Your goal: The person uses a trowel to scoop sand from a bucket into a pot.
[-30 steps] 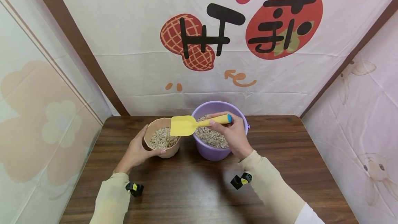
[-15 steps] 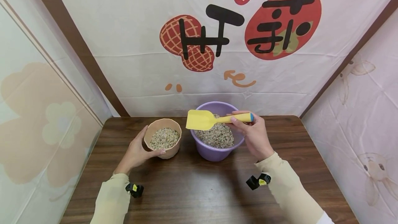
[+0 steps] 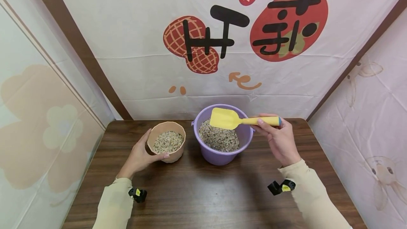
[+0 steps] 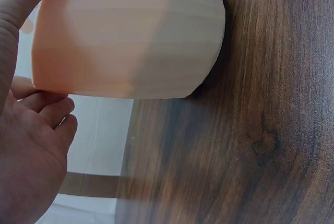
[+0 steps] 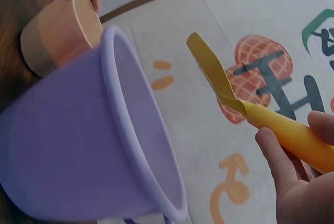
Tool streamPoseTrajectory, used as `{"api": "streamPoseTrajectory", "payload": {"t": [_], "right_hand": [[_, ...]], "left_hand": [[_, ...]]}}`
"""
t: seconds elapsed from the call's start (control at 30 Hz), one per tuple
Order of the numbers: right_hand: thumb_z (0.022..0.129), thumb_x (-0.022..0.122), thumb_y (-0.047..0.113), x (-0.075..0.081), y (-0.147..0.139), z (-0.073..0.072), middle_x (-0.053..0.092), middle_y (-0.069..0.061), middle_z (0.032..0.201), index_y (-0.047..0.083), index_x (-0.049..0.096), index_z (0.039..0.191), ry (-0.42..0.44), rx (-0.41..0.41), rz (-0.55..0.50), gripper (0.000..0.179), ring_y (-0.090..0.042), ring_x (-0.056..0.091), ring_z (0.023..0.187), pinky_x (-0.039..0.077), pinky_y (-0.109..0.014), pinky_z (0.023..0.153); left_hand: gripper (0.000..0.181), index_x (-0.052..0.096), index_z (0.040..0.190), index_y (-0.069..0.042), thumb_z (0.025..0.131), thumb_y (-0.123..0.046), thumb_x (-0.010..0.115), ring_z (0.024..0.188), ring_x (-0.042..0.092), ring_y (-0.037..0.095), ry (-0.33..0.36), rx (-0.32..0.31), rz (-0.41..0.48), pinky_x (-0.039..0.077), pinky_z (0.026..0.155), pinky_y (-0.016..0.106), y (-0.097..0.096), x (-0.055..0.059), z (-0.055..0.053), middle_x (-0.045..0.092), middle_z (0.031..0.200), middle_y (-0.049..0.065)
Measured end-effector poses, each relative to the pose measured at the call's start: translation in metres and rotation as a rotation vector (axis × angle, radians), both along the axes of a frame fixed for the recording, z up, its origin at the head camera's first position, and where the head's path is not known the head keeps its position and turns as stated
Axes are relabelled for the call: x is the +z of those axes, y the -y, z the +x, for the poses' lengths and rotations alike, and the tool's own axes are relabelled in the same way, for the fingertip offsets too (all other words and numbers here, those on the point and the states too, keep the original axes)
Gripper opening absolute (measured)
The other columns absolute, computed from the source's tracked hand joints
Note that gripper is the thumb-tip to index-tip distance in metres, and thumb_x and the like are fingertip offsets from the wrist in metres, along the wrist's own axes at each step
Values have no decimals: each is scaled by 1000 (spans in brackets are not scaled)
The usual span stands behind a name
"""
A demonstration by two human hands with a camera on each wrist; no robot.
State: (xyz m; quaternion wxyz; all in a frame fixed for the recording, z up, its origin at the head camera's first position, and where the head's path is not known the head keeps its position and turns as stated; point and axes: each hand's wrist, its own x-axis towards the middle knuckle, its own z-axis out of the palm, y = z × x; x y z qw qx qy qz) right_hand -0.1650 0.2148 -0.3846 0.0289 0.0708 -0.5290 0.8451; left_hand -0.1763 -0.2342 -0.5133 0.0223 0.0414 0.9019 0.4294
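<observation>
My left hand [image 3: 138,156] holds a peach-coloured faceted pot [image 3: 175,156] by its side, thumb along the front of the rim and fingers round the far left. Pale, gravel-like grains [image 3: 168,142] lie inside the pot. To its right stands a purple bucket [image 3: 219,157] with similar grains [image 3: 219,139] in it. My right hand [image 3: 282,140] grips the handle of a yellow toy shovel [image 3: 225,118], whose blade is bare and points left over the bucket. In the right wrist view the shovel [image 5: 211,67] is seen nearly edge-on, apart from the bucket's rim [image 5: 117,88].
Both containers stand near the back edge of a dark wooden table [image 3: 197,193]. Close behind them hangs a printed white cloth [image 3: 143,80], and more cloth closes in the left and right sides. A small camera is strapped to each wrist.
My right hand has moved to the right with the shovel, from over the pot's edge to over the bucket. The left hand and the pot have stayed in place.
</observation>
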Motion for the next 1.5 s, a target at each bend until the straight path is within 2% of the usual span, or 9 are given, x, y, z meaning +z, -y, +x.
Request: {"api": "streamPoseTrajectory", "payload": {"t": [0.47, 0.8, 1.23, 1.37, 1.5], "right_hand": [[93, 62, -15, 0, -48, 2, 69, -21, 110, -18, 63, 117, -22, -76, -117, 24, -30, 71, 105, 51, -47, 95], [94, 58, -17, -6, -78, 6, 67, -19, 110, -13, 67, 114, 0, -138, -174, 22, -30, 71, 105, 52, -46, 94], [94, 58, -17, -24, -108, 7, 67, -20, 111, -15, 65, 116, 40, -192, -252, 23, -29, 71, 103, 53, -44, 93], [94, 58, -17, -31, -116, 7, 70, -19, 106, -13, 68, 111, 72, -205, -273, 20, -29, 73, 98, 55, -43, 91], [94, 60, -15, -38, -124, 6, 72, -17, 103, -9, 72, 106, 115, -226, -246, 18, -27, 73, 96, 55, -41, 91]], "left_hand": [[133, 11, 164, -6, 68, -54, 92, 147, 27, 45, 14, 5, -11, 29, 113, 65, 2, -1, -2, 23, 163, 24], [132, 10, 164, -6, 70, -54, 91, 147, 25, 45, 28, 8, -14, 28, 113, 65, 1, 2, 0, 22, 163, 25], [133, 12, 163, -6, 68, -52, 92, 148, 24, 44, -3, -3, 14, 28, 114, 64, 2, -4, -2, 21, 164, 24], [132, 11, 163, -6, 69, -52, 92, 148, 24, 43, -1, -3, 19, 28, 114, 64, 2, -3, -2, 21, 164, 24], [133, 12, 163, -6, 69, -51, 92, 148, 24, 43, 1, -3, 23, 28, 114, 64, 2, -3, -2, 21, 164, 23]]}}
